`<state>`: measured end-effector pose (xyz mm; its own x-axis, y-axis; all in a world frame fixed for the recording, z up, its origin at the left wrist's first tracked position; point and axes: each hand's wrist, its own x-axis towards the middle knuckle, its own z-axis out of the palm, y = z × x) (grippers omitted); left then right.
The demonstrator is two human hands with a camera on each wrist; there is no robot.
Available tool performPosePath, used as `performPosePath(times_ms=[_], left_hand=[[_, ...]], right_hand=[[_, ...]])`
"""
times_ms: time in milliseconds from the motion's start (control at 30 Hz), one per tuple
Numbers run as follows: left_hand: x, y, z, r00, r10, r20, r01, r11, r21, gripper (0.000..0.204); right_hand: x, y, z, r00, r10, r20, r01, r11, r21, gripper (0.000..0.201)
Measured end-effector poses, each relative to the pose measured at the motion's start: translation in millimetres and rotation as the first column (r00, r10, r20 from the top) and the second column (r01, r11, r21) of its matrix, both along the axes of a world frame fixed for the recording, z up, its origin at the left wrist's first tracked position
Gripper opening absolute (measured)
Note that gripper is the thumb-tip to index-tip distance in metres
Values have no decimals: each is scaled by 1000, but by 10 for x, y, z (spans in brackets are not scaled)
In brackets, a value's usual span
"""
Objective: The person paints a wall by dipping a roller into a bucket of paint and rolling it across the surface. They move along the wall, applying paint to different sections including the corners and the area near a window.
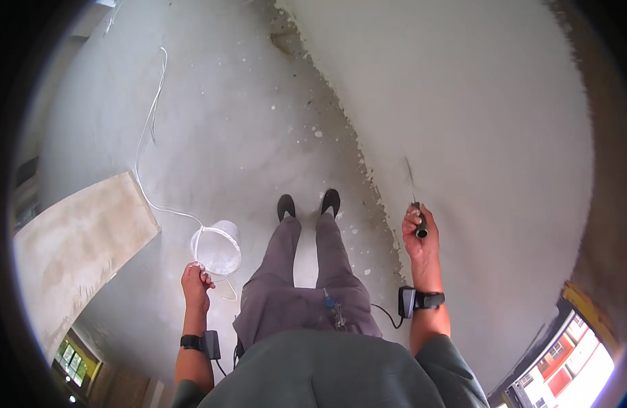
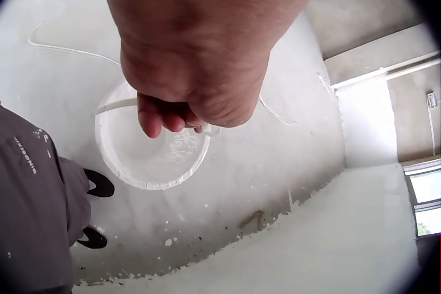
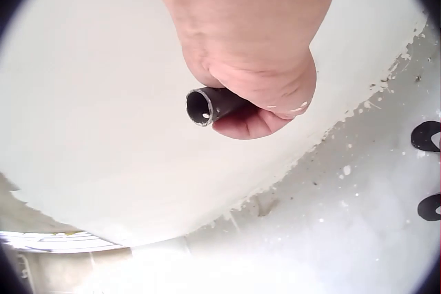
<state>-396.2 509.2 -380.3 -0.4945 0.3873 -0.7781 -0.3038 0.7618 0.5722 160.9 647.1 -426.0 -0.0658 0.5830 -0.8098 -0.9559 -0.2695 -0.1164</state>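
My left hand (image 1: 196, 279) grips the handle of a white plastic bucket (image 1: 229, 227), which hangs low at my left side. In the left wrist view the curled fingers (image 2: 151, 123) overlap the bucket's opening, and whitish residue coats its inside (image 2: 141, 146). The right hand (image 1: 422, 230) is wrapped round the black tubular handle (image 3: 226, 104) of a putty knife. Its thin blade (image 1: 411, 178) shows nearly edge-on against the pale coated wall (image 1: 490, 136) and is hidden behind the hand in the right wrist view.
A white cord (image 1: 152, 115) runs along the grey floor (image 1: 245, 109) toward the bucket. White splashes dot the floor by the wall's ragged lower edge (image 1: 357, 146). My shoes (image 1: 332, 200) stand near it. A beige panel (image 1: 89, 228) is at left; a window opening (image 1: 565, 360) lies at lower right.
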Motion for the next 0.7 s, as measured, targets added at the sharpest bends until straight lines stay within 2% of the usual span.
performPosePath(times_ms=[67, 167, 400, 600, 700], left_hand=[[10, 28, 27, 1000, -8, 27, 8, 1000, 25, 16], [17, 8, 38, 999, -9, 51, 5, 996, 92, 16], [147, 224, 4, 996, -35, 76, 22, 986, 164, 13], [236, 469, -13, 993, -73, 96, 51, 975, 215, 10], [252, 590, 64, 988, -110, 112, 80, 967, 244, 8]], right_hand=[[58, -87, 543, 997, -14, -74, 18, 998, 55, 21], [69, -333, 1396, 993, -71, -99, 80, 993, 86, 25], [90, -901, 2768, 983, -160, -87, 175, 961, 212, 31], [-80, -1316, 3504, 970, -236, 57, 205, 924, 323, 35], [-171, -1610, 3565, 957, -236, 170, 164, 921, 354, 31]])
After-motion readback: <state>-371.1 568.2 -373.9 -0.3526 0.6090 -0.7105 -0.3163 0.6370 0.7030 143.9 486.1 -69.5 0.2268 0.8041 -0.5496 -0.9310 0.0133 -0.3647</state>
